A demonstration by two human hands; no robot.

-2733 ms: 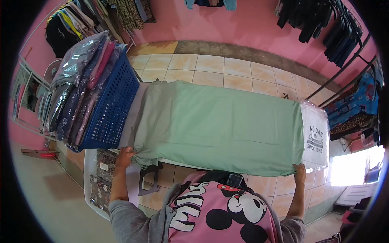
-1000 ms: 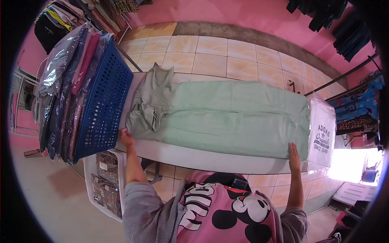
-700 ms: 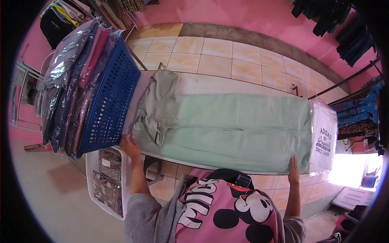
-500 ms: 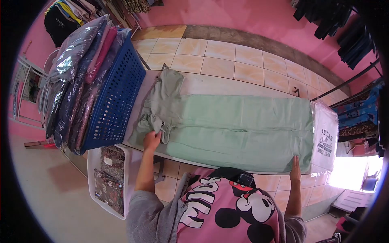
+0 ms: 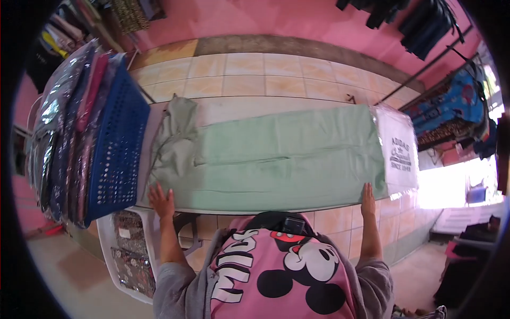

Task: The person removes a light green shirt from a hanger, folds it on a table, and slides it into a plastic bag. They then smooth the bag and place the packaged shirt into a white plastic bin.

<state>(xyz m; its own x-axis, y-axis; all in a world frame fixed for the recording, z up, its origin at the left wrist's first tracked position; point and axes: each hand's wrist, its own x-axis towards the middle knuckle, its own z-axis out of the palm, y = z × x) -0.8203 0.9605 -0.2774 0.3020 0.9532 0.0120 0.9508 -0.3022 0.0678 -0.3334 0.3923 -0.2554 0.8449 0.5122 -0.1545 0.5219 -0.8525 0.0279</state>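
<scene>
A pale green garment (image 5: 249, 159) lies stretched lengthwise over a long narrow table (image 5: 234, 110), its left part a greyer green and wrinkled. My left hand (image 5: 161, 200) rests with spread fingers at the garment's lower left edge and holds nothing. At the lower right edge my right hand (image 5: 367, 199) touches the cloth with its fingers stretched out and holds nothing. A white printed item in clear plastic (image 5: 399, 154) lies at the table's right end, beside the garment.
On the left stands a blue basket (image 5: 118, 154) heaped with plastic-wrapped clothes (image 5: 58, 133). Below it is a white bin (image 5: 109, 250) with patterned packets. Dark clothes (image 5: 430, 26) and a blue patterned cloth (image 5: 449, 103) hang at the right.
My left hand has let go of the bunched grey-green cloth, moved down to the edge and opened. That cloth now lies flatter. The whole view has shifted, with the scene further left.
</scene>
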